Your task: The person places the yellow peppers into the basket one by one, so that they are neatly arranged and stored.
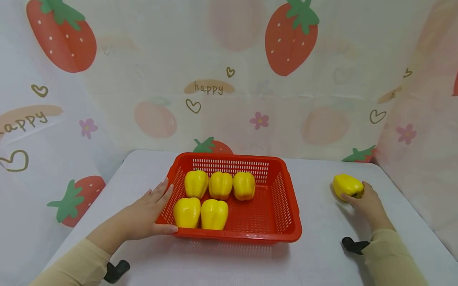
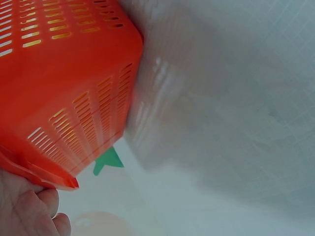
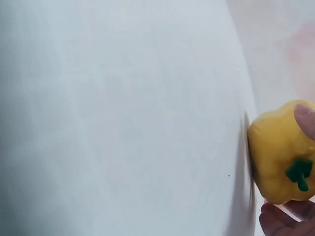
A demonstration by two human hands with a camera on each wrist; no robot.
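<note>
A red plastic basket [image 1: 250, 236] with slotted walls stands on the table. Inside it sit several yellow bell peppers [image 1: 220, 185], three across the back and two at the front left. My left hand [image 1: 143, 216] rests against the basket's left side, fingers spread and fairly straight, thumb at the front rim; the left wrist view shows it at the rim. Off to the right, my right hand [image 1: 368, 204] grips another yellow bell pepper [image 1: 346, 186] between thumb and fingers. Its green stem [image 3: 300, 173] shows in the right wrist view, with the pepper close to the tabletop.
A white cloth covers the table [image 1: 318, 226]. Strawberry-printed curtains [image 1: 243, 119] hang behind it and along both sides. Black wrist straps or mounts [image 1: 354, 245] stick out near both sleeves.
</note>
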